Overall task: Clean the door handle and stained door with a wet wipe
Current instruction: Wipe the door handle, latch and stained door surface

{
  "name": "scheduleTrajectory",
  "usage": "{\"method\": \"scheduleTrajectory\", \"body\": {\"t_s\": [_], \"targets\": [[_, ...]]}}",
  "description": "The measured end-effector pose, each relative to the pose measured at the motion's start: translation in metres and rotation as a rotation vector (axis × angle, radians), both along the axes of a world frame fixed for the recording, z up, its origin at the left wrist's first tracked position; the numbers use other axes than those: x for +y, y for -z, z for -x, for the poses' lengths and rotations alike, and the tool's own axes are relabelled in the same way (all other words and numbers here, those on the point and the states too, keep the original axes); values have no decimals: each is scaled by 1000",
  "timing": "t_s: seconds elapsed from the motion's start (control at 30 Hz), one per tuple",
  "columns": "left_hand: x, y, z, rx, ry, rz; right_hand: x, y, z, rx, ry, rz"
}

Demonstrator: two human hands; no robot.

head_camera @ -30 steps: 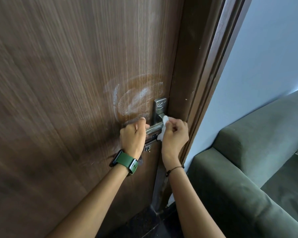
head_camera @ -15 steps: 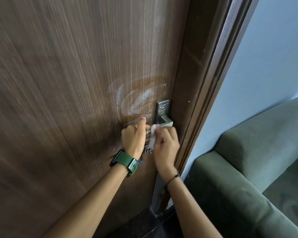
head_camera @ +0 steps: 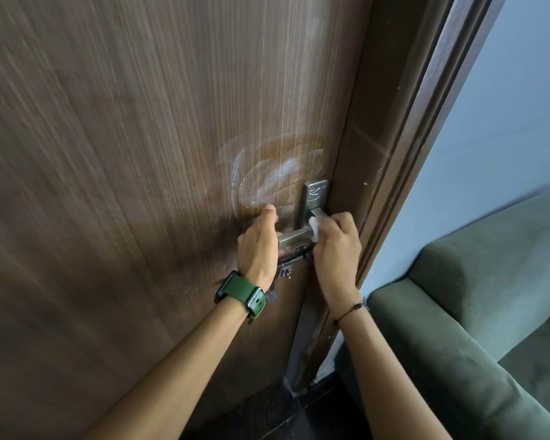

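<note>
Handle scrub, stain waiting

Right hand pinches wet wipe on the lever handle; left hand grips its free end; white stain sits just above.

Handle tip hidden under left hand
</note>
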State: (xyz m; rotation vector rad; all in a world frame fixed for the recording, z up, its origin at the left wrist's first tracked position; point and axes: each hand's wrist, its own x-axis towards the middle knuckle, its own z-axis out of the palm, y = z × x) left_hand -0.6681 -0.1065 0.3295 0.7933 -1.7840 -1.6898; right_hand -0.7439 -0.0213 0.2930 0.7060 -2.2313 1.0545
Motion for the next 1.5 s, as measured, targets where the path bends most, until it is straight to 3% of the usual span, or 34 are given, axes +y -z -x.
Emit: {"method": "scheduleTrajectory", "body": {"t_s": [0.17, 0.37, 0.5, 0.63, 0.73, 0.8, 0.87, 0.97, 1.03, 1.17, 1.37, 1.5], "targets": [[-2, 0, -1, -9, 2, -76, -11, 8, -23, 207, -260, -182], [-8, 7, 4, 41, 62, -112, 9, 0, 14, 207, -107, -86], [-14, 10, 5, 43, 75, -144, -9, 12, -12, 257, -350, -179], [-23, 9, 3, 14, 208, -196, 23, 3, 31, 202, -158, -114], [-27, 11, 2, 13, 242, -202, 19, 10, 17, 130, -157, 22], [-28, 12, -1, 23, 254, -195, 5, 22, -10, 1, -258, 115], [-29, 13, -5, 36, 245, -179, -7, 33, -28, -257, -235, 360], [-31, 16, -12, 41, 231, -127, -14, 32, -19, -1017, -72, 1099], [-31, 18, -16, 43, 229, -117, -13, 24, -5, -1368, -169, 1403], [-26, 22, -20, 48, 218, -146, -18, 13, 2, -1492, -442, 1511], [-26, 30, -22, -28, 101, -181, -37, 24, -31, -1559, -703, 1146], [-24, 34, -26, -98, 313, -24, -29, 24, -14, -1538, -661, 1318]]}}
